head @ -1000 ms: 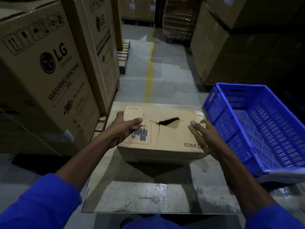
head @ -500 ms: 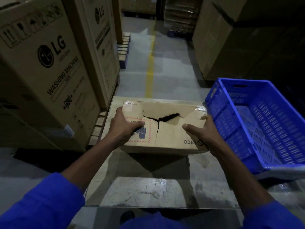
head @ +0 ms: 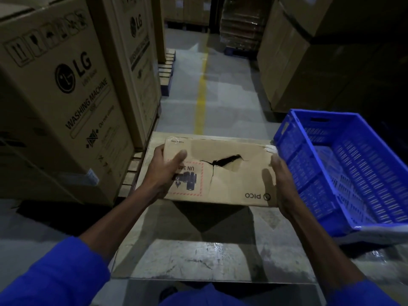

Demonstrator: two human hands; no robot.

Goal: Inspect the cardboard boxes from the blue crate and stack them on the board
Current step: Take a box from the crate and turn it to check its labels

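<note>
Over the board [head: 212,259], both hands are gripping the torn PICO box [head: 223,173]: left hand [head: 164,173] thumb on top, right hand [head: 281,184] seemingly clasping its edge; it is now lifted higher.

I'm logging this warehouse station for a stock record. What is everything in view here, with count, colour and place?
cardboard box: one, brown, torn on top, printed PICO, held above the board
board: one, pale and scuffed, on the floor below the box
blue crate: one, blue, right of the board; no boxes visible inside
washing machine cartons: two, brown, printed LG, standing at left
stacked cartons: several, brown, right and far back
floor line: one, yellow, down the aisle
left hand: grips the box's left end, thumb on top
right hand: holds the box's right end
sleeves: two, blue, bottom corners
</note>
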